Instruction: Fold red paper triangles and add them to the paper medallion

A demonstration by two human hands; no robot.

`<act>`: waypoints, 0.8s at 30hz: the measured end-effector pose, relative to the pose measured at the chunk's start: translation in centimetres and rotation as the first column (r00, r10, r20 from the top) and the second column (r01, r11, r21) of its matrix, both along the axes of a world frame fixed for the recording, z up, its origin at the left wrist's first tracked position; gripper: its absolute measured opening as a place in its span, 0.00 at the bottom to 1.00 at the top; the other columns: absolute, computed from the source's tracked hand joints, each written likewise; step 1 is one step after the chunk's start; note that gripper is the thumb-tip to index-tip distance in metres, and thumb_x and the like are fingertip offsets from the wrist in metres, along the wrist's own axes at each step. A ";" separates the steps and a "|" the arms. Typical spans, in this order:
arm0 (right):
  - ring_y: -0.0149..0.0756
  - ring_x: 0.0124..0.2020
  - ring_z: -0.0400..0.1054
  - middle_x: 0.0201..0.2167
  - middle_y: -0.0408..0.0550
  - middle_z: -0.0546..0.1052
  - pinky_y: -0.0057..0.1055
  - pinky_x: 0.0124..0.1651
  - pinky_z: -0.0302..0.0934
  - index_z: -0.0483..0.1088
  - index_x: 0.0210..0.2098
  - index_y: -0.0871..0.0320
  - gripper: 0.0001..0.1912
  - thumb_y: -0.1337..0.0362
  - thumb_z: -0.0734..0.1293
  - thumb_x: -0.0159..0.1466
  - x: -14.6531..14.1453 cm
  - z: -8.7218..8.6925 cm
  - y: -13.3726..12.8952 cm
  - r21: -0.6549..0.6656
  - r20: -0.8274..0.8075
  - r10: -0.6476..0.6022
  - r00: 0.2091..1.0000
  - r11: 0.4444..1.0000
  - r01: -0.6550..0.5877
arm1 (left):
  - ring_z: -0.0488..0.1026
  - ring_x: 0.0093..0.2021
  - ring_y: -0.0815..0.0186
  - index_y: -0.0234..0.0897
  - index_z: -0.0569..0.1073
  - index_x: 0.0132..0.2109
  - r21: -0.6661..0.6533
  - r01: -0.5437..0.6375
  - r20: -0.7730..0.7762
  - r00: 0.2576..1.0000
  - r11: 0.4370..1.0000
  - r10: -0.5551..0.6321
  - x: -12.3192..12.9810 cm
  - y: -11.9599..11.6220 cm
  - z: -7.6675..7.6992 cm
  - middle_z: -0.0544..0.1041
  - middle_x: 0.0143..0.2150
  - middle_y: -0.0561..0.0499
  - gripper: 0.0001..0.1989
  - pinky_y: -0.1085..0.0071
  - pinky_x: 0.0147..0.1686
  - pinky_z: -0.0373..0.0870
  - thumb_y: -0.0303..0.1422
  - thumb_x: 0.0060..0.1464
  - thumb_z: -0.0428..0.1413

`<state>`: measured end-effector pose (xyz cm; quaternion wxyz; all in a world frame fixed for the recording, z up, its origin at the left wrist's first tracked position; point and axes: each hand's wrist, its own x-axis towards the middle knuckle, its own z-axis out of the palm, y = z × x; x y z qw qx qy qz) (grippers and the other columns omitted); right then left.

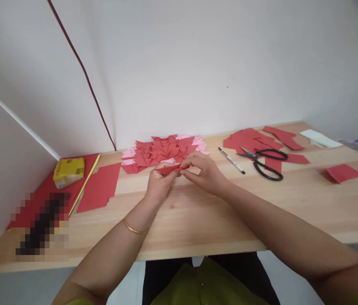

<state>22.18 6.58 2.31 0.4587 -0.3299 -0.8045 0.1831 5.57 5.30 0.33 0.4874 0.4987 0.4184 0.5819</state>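
Over the middle of the wooden table [198, 216], both hands hold one small folded red paper [169, 169]. My left hand [160, 183] is closed round its left part. At the paper's right end, my right hand [203, 173] pinches it between thumb and fingers. Just beyond the hands lies a pile of folded red paper pieces [163, 150], with pink paper pieces [128, 153] showing at its sides. The lower part of the held paper is hidden by the fingers.
Black-handled scissors [255, 156] and a pen [231, 160] lie right of the hands, near red paper scraps [245, 137]. A folded red paper square [345, 173] sits far right. At left are red sheets [101, 186] and a yellow packet [69, 171]. A wall [198, 72] rises behind.
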 end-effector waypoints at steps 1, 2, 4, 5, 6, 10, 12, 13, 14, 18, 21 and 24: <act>0.38 0.38 0.66 0.34 0.50 0.73 0.36 0.43 0.59 0.71 0.31 0.57 0.03 0.66 0.66 0.60 0.0 0.0 0.0 0.019 -0.003 -0.020 1.000 1.000 0.020 | 0.73 0.31 0.68 0.33 0.75 0.30 -0.006 0.016 -0.003 1.000 1.000 -0.016 0.0 0.0 0.0 0.76 0.28 0.52 0.06 0.70 0.38 0.70 0.29 0.42 0.63; 0.39 0.41 0.66 0.37 0.51 0.72 0.37 0.45 0.59 0.70 0.30 0.57 0.02 0.66 0.65 0.60 0.0 0.0 0.0 0.039 -0.006 -0.043 0.999 0.998 0.043 | 0.73 0.31 0.68 0.33 0.75 0.30 -0.010 0.035 -0.007 0.999 0.999 -0.035 0.0 0.0 -0.1 0.76 0.28 0.52 0.06 0.70 0.37 0.70 0.29 0.43 0.63; 0.41 0.43 0.66 0.40 0.52 0.73 0.39 0.47 0.58 0.69 0.31 0.57 0.02 0.67 0.65 0.60 0.0 -0.1 0.0 0.042 0.001 -0.062 0.998 0.997 0.062 | 0.73 0.31 0.68 0.33 0.76 0.31 -0.018 0.071 -0.011 0.997 0.997 -0.071 0.1 0.0 -0.1 0.76 0.29 0.51 0.06 0.70 0.36 0.71 0.31 0.44 0.63; 0.40 0.42 0.66 0.39 0.52 0.73 0.39 0.46 0.58 0.69 0.31 0.57 0.03 0.67 0.64 0.61 0.0 -0.2 0.0 0.018 0.011 -0.053 0.999 0.998 0.053 | 0.73 0.31 0.68 0.33 0.76 0.31 -0.026 0.087 -0.010 0.996 0.996 -0.087 0.1 -0.1 -0.2 0.76 0.29 0.51 0.07 0.70 0.36 0.71 0.31 0.44 0.63; 0.39 0.39 0.67 0.36 0.50 0.74 0.38 0.44 0.59 0.68 0.31 0.57 0.03 0.67 0.63 0.61 0.0 -0.3 0.0 -0.019 0.021 -0.036 0.999 0.999 0.037 | 0.73 0.31 0.68 0.33 0.76 0.31 -0.033 0.100 -0.005 0.995 0.994 -0.100 0.1 -0.1 -0.2 0.76 0.29 0.51 0.07 0.70 0.36 0.71 0.32 0.44 0.63; 0.33 0.31 0.67 0.28 0.45 0.73 0.31 0.36 0.61 0.66 0.33 0.56 0.02 0.66 0.63 0.62 0.1 -0.3 0.0 -0.174 -0.042 0.015 0.999 0.984 -0.022 | 0.73 0.30 0.68 0.33 0.76 0.32 -0.052 0.146 0.055 0.988 0.988 -0.143 0.3 -0.3 0.0 0.76 0.31 0.51 0.08 0.70 0.35 0.72 0.32 0.43 0.64; 0.32 0.31 0.67 0.28 0.44 0.73 0.30 0.35 0.62 0.65 0.33 0.56 0.02 0.65 0.64 0.62 0.1 -0.1 -0.1 -0.206 -0.099 0.022 0.995 0.978 -0.042 | 0.74 0.29 0.69 0.34 0.76 0.33 -0.066 0.171 0.105 0.981 0.983 -0.164 0.3 -0.4 0.2 0.76 0.31 0.51 0.09 0.69 0.35 0.73 0.33 0.44 0.64; 0.32 0.30 0.67 0.28 0.44 0.73 0.30 0.34 0.62 0.65 0.33 0.56 0.02 0.64 0.64 0.62 0.1 0.0 -0.1 -0.211 -0.111 0.025 0.994 0.976 -0.049 | 0.74 0.29 0.69 0.34 0.76 0.34 -0.075 0.176 0.123 0.979 0.982 -0.166 0.4 -0.5 0.4 0.76 0.31 0.52 0.10 0.69 0.34 0.73 0.34 0.44 0.64; 0.32 0.30 0.67 0.27 0.43 0.73 0.30 0.34 0.62 0.65 0.32 0.56 0.03 0.64 0.64 0.62 0.1 0.1 -0.2 -0.210 -0.109 0.032 0.993 0.976 -0.055 | 0.74 0.28 0.69 0.34 0.76 0.34 -0.083 0.172 0.135 0.978 0.982 -0.160 0.4 -0.6 0.4 0.76 0.31 0.51 0.10 0.69 0.34 0.73 0.35 0.44 0.65; 0.32 0.30 0.67 0.28 0.44 0.75 0.30 0.34 0.61 0.69 0.31 0.56 0.04 0.65 0.63 0.62 0.2 0.3 -0.1 -0.171 -0.049 0.060 0.997 0.983 -0.068 | 0.74 0.28 0.69 0.34 0.76 0.32 -0.082 0.136 0.134 0.983 0.987 -0.124 0.4 -0.6 0.6 0.77 0.31 0.51 0.11 0.70 0.33 0.74 0.35 0.43 0.65; 0.33 0.31 0.68 0.29 0.45 0.76 0.30 0.36 0.61 0.71 0.31 0.56 0.04 0.66 0.64 0.61 0.2 0.5 -0.1 -0.125 -0.017 0.054 0.998 0.991 -0.056 | 0.74 0.27 0.69 0.34 0.76 0.32 -0.045 0.121 0.117 0.986 0.992 -0.115 0.3 -0.6 0.5 0.77 0.30 0.51 0.10 0.69 0.34 0.74 0.35 0.44 0.65; 0.33 0.32 0.68 0.30 0.46 0.76 0.31 0.37 0.62 0.72 0.30 0.56 0.05 0.67 0.64 0.61 0.2 0.7 -0.2 -0.107 -0.007 0.040 0.999 0.993 -0.041 | 0.74 0.28 0.68 0.34 0.77 0.33 -0.011 0.116 0.070 0.991 0.993 -0.115 0.1 -0.5 0.4 0.77 0.30 0.50 0.09 0.69 0.34 0.73 0.35 0.45 0.64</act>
